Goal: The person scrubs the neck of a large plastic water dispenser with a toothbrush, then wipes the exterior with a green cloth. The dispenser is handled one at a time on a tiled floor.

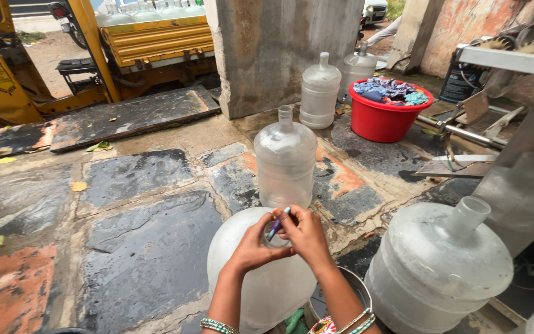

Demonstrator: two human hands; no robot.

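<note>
I see both hands meeting over the neck of a large translucent water jug [261, 278] that lies just under them. My left hand [251, 247] is curled around the jug's mouth, fingers wrapped about the rim, and my right hand [307, 234] is closed in a pinch on a small blue and purple strip [277, 224] pressed against that mouth. The two hands touch each other at the fingertips. Just beyond the hands an upright jug [285, 158] stands on the wet stone floor [137, 247]. To the right of my right hand, near the wrist, a second large jug [440, 266] leans with its open neck tilted up and away. Farther off past the hands, two more jugs [319, 89] stand by a concrete pillar [279, 49], and a red tub [381, 114] of coloured cloth sits right of them. Far to the left beyond the hands is a yellow vehicle [149, 40].
</note>
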